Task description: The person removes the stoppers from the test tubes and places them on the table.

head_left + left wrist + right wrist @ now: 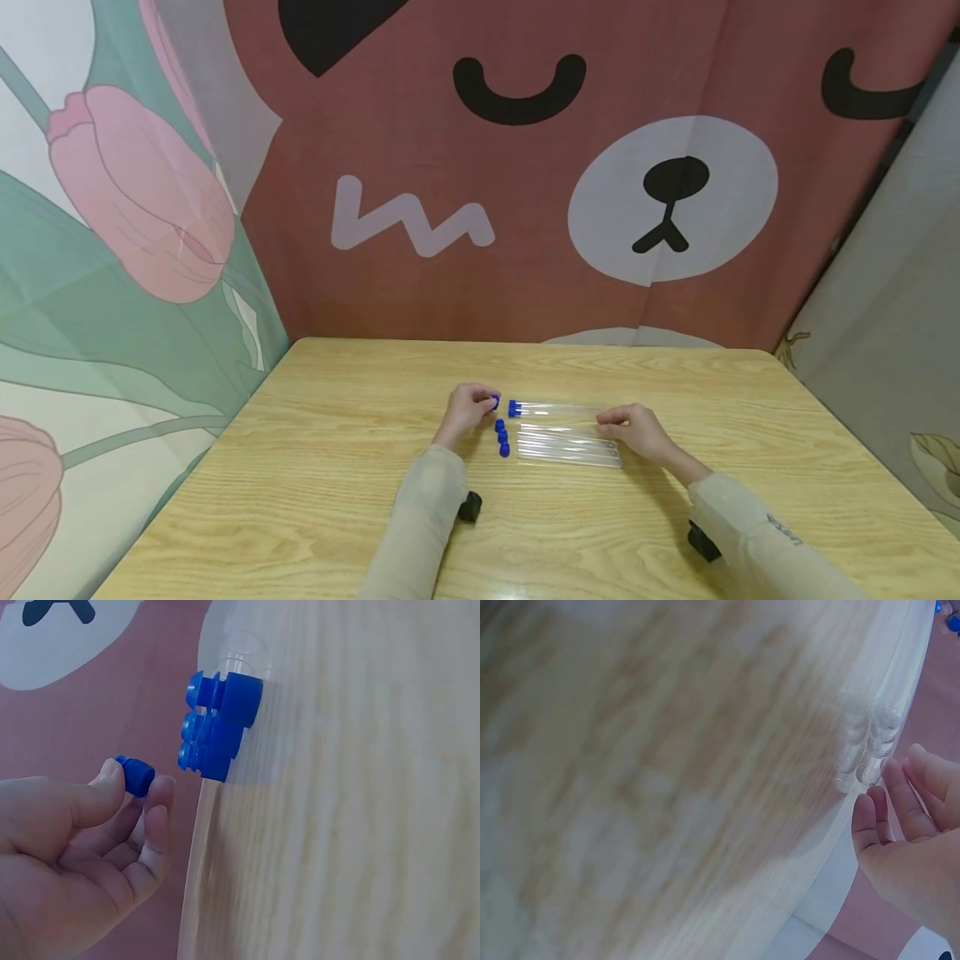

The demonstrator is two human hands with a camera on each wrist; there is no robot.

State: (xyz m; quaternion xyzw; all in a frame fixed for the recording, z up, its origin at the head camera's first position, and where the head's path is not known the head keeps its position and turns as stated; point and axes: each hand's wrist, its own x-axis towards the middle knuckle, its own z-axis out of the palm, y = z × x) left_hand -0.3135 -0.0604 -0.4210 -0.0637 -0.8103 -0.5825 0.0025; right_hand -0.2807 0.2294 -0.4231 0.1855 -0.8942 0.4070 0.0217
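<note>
My left hand [468, 410] pinches a small blue cap [137, 777] between thumb and forefinger, left of the capped tubes. Clear tubes with blue caps [513, 408] lie at the back, their caps pointing left. In front of them several clear tubes [568, 447] lie side by side. Loose blue caps [503, 437] sit in a short row by those tubes' left ends. My right hand [636, 427] is at the right ends of the tubes, fingers loosely bent. In the right wrist view its fingertips are close to the rounded tube ends [868, 772]; no grip is plain there.
The tubes and caps lie on a wood-grain table [337, 500]. Behind its far edge hangs a brown cloth [525, 292] with a bear face. A flowered cloth [150, 350] hangs at the left and a pale one [892, 275] at the right.
</note>
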